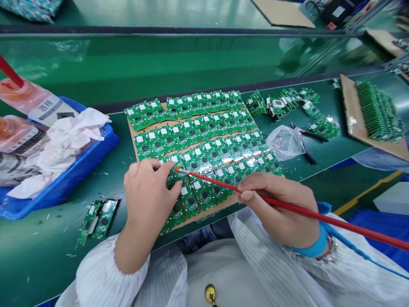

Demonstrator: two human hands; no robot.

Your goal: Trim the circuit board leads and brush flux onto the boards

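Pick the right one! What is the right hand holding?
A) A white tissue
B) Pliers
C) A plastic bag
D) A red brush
D. The right hand pinches the long red brush, and its tip reaches the green circuit boards.

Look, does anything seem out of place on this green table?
Yes: two green circuit boards lie apart on the bench, away from the neat rows of boards, so they look left out. Tiny white bits are scattered nearby too.
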